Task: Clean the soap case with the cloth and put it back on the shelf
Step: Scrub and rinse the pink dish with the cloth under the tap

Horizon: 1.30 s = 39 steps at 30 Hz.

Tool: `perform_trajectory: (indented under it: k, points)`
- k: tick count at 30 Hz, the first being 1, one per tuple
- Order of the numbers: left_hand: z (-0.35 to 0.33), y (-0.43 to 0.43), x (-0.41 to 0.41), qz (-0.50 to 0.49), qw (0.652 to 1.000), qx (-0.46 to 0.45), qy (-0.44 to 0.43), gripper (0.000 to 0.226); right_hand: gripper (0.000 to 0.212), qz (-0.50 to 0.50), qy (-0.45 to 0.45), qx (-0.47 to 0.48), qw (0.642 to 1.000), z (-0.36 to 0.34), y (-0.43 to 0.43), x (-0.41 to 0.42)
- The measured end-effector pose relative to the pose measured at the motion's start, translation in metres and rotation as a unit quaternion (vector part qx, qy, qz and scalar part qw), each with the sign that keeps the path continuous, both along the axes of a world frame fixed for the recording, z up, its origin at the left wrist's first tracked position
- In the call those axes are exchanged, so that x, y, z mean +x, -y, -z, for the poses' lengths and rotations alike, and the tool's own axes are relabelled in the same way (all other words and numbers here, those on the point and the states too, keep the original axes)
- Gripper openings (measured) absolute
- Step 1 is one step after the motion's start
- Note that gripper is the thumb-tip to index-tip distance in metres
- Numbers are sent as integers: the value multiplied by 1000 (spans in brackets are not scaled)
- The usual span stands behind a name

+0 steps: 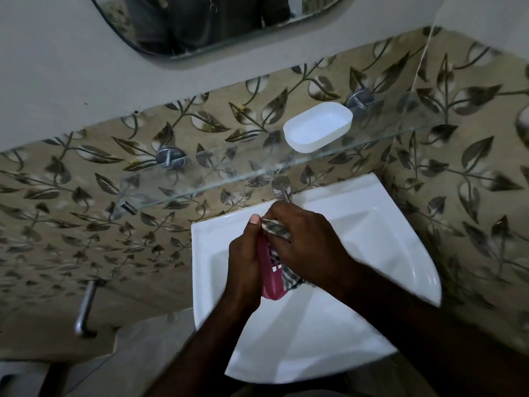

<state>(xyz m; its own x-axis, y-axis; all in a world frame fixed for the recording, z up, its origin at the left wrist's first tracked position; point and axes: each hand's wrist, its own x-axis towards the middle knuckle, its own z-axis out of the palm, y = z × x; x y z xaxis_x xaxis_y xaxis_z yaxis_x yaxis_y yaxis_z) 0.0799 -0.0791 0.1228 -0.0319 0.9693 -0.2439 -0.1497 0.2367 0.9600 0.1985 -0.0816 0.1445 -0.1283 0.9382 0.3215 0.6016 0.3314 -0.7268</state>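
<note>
Left hand [243, 259] grips pink soap case [270, 277] over sink [400, 253]; right hand [306, 245] presses bunched cloth [276, 229] into it. White tray [317, 127] on glass shelf [229, 170].

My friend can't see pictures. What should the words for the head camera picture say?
Over a white sink, a person's left hand holds a pink soap case while the right hand presses a checked cloth against it. A white soap dish sits on the glass shelf above.
</note>
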Motion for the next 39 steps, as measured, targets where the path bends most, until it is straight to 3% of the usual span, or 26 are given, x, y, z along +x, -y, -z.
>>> perform_trajectory:
  k: [6, 8, 12, 16, 20, 25, 28, 30, 33, 35, 39]
  points:
    - [-6, -5, 0, -59, 998, 22, -23, 41, 11, 57, -36, -69, 995, 28, -3, 11]
    - [-11, -12, -2, -66, 998, 19, -1, 40, 15, 30, -28, -126, 991, 40, 9, 3]
    - [-9, -18, -6, -28, 998, 50, -30, 31, 26, 8, -106, -220, 970, 58, 23, -1]
    - [-2, -17, -8, -30, 999, 33, 9, 44, 21, -66, -174, -257, 948, 45, 25, -4]
    - [-3, -23, -11, -36, 999, 32, 12, 59, 21, -101, -138, -215, 962, 41, 26, -10]
    - [-1, -28, -16, -28, 998, -48, 35, 73, 21, -67, 36, -147, 986, 57, 21, 3]
    - [-2, -28, -15, 9, 997, -68, 34, 85, 8, 20, -26, -145, 989, 57, 9, 6]
    - [-3, -28, -10, 24, 997, -74, 14, 89, 10, 65, -59, -129, 988, 49, -5, 5]
    - [-2, -21, 1, 43, 997, -67, -22, 75, 8, 109, -81, -95, 986, 31, -23, 3]
    - [0, -19, 2, 44, 996, -72, -19, 60, 12, 77, -78, -57, 992, 22, -26, 0]
    - [-2, -26, -5, 18, 997, -72, -6, 62, 22, -44, -45, 0, 998, 23, -8, -8]
